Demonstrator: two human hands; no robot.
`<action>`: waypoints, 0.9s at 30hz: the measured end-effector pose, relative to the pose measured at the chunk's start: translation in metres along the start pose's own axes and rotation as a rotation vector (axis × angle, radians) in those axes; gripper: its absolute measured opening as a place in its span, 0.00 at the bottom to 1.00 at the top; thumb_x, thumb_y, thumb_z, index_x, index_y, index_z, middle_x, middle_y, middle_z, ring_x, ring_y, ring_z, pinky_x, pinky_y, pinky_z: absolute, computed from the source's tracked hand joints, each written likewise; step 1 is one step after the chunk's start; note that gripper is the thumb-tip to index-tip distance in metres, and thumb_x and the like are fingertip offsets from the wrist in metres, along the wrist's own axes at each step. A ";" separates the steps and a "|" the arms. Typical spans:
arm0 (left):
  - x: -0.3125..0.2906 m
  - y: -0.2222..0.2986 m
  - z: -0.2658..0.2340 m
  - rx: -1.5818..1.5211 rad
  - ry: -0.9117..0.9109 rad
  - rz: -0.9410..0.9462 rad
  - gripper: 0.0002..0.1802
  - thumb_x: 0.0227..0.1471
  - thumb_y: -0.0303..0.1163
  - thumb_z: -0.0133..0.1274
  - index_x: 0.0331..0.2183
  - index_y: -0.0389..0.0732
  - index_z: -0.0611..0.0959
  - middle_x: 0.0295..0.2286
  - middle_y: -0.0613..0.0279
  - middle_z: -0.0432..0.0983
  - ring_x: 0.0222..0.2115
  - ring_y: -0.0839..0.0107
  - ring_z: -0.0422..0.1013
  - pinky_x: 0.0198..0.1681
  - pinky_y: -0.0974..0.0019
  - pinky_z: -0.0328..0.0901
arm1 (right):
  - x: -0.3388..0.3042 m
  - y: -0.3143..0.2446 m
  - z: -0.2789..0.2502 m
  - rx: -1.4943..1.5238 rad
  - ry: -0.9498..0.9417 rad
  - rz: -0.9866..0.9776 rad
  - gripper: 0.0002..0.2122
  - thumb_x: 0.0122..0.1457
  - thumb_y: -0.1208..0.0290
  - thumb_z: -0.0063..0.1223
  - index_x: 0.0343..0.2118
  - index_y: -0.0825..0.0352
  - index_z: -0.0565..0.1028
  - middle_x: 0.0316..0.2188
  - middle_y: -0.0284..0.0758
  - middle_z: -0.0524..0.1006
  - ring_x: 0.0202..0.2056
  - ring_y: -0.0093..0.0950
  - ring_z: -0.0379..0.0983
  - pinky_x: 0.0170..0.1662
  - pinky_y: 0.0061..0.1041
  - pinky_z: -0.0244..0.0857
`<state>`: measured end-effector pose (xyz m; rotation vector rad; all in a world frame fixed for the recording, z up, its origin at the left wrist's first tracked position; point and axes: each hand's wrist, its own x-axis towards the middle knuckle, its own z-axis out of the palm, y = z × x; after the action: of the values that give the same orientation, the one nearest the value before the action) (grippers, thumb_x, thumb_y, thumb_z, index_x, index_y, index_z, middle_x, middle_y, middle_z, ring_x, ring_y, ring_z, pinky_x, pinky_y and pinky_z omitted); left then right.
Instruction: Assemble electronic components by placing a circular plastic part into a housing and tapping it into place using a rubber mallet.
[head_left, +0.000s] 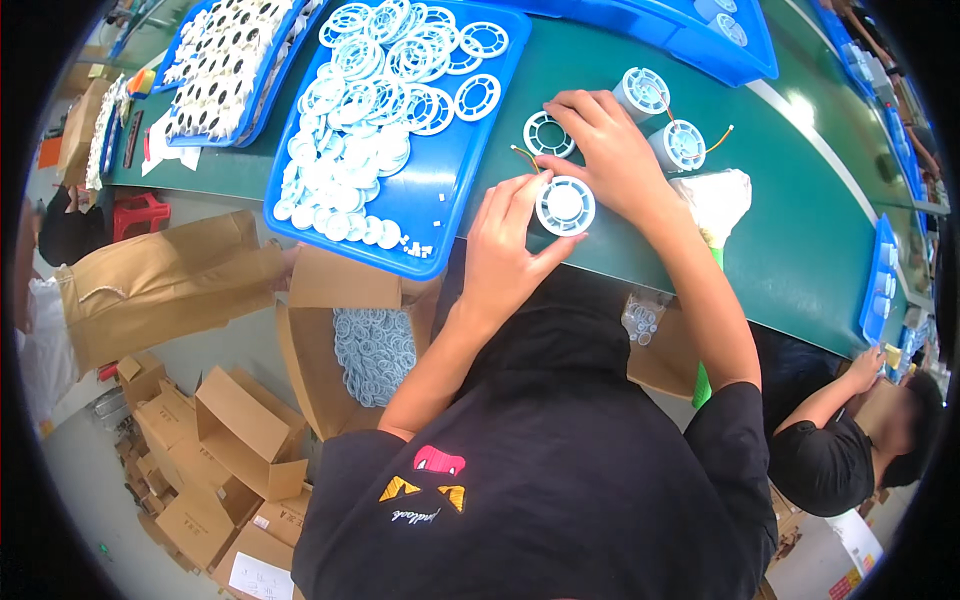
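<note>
My left hand (507, 240) grips a short round pale-blue housing (566, 204) from the side, thumb at its near edge. A white disc fills the middle of its slotted top, and a thin yellow-brown wire (524, 155) sticks out behind it. My right hand (615, 155) curves around a white slotted plastic ring (548, 134), fingertips at its far edge and thumb at its near side. Whether that ring is lifted is hard to tell. Two more cylindrical housings (682, 146) with wires stand to the right of my right hand.
A blue tray (455, 190) of rings and discs lies left of my hands. More blue trays (255, 125) hold white parts. A blue bin (690, 45) stands at the back, a white plastic bag (718, 198) right. Cardboard boxes (245, 420) crowd the floor; a co-worker (830, 450) sits at right.
</note>
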<state>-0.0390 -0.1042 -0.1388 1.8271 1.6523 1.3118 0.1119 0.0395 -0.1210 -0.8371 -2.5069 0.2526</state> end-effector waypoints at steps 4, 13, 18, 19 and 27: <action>0.000 0.007 0.003 -0.009 0.010 -0.023 0.39 0.43 0.31 0.76 0.56 0.36 0.78 0.49 0.48 0.77 0.49 0.48 0.75 0.53 0.52 0.71 | -0.002 0.000 -0.006 0.001 -0.021 -0.044 0.24 0.55 0.62 0.70 0.51 0.70 0.79 0.53 0.40 0.77 0.54 0.41 0.72 0.58 0.39 0.70; -0.005 0.010 0.010 -0.035 0.070 -0.104 0.38 0.44 0.28 0.75 0.56 0.36 0.76 0.51 0.47 0.77 0.52 0.49 0.75 0.55 0.52 0.70 | -0.005 -0.033 -0.053 0.238 0.113 0.226 0.24 0.55 0.70 0.69 0.53 0.75 0.76 0.51 0.46 0.77 0.48 0.45 0.79 0.51 0.38 0.74; -0.008 0.021 0.023 -0.059 0.146 -0.199 0.36 0.47 0.32 0.73 0.55 0.35 0.75 0.51 0.46 0.76 0.53 0.46 0.73 0.54 0.49 0.67 | -0.034 -0.073 -0.051 0.312 0.010 0.130 0.27 0.51 0.73 0.71 0.55 0.75 0.75 0.51 0.47 0.74 0.49 0.46 0.77 0.50 0.39 0.74; -0.007 0.022 0.024 -0.071 0.143 -0.204 0.36 0.47 0.32 0.72 0.55 0.35 0.75 0.51 0.46 0.76 0.53 0.45 0.72 0.55 0.48 0.66 | -0.037 -0.074 -0.049 0.313 0.004 0.127 0.27 0.51 0.73 0.71 0.55 0.75 0.75 0.51 0.47 0.74 0.49 0.46 0.77 0.50 0.39 0.74; -0.008 0.022 0.024 -0.069 0.158 -0.208 0.35 0.47 0.28 0.71 0.55 0.34 0.75 0.51 0.45 0.76 0.52 0.44 0.73 0.56 0.48 0.67 | -0.046 -0.073 -0.040 0.286 0.031 0.206 0.27 0.53 0.71 0.71 0.55 0.76 0.75 0.52 0.47 0.73 0.45 0.45 0.79 0.46 0.38 0.76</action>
<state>-0.0063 -0.1095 -0.1375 1.4998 1.7979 1.4315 0.1263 -0.0454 -0.0814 -0.9684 -2.2835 0.6453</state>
